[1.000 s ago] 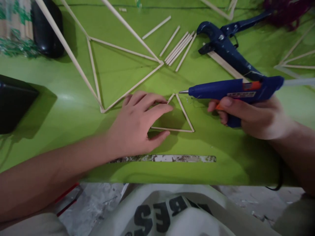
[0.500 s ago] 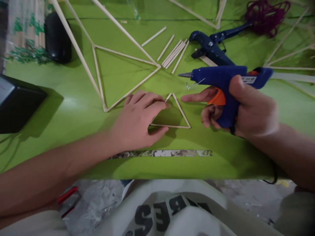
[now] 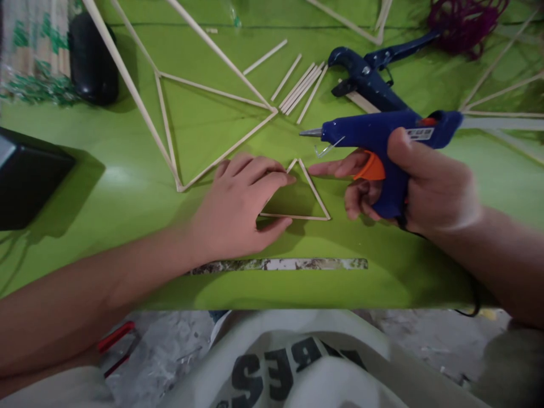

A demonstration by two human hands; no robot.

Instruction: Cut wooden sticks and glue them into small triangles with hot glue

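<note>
A small triangle of thin wooden sticks (image 3: 314,190) lies flat on the green table. My left hand (image 3: 244,207) is curved over its left side, with the fingers near the top corner and the thumb by the bottom stick; the left corner is hidden beneath. My right hand (image 3: 437,187) grips a blue hot glue gun (image 3: 397,164) by its handle. The metal nozzle points left, above and to the right of the triangle's top. A clear glue strand hangs below the barrel. The index finger reaches past the orange trigger to the triangle's right stick.
A larger stick frame (image 3: 221,156) rises at upper left. Several short loose sticks (image 3: 300,90) lie beyond the triangle, near a dark blue cutter (image 3: 369,82). Purple cord (image 3: 463,25) sits at the back right. A patterned strip (image 3: 314,264) lies near the front edge; a black box (image 3: 32,181) stands left.
My right hand and the glue gun have shifted slightly left, bringing the index finger closer to the triangle's right stick. My left hand stays in place on the triangle.
</note>
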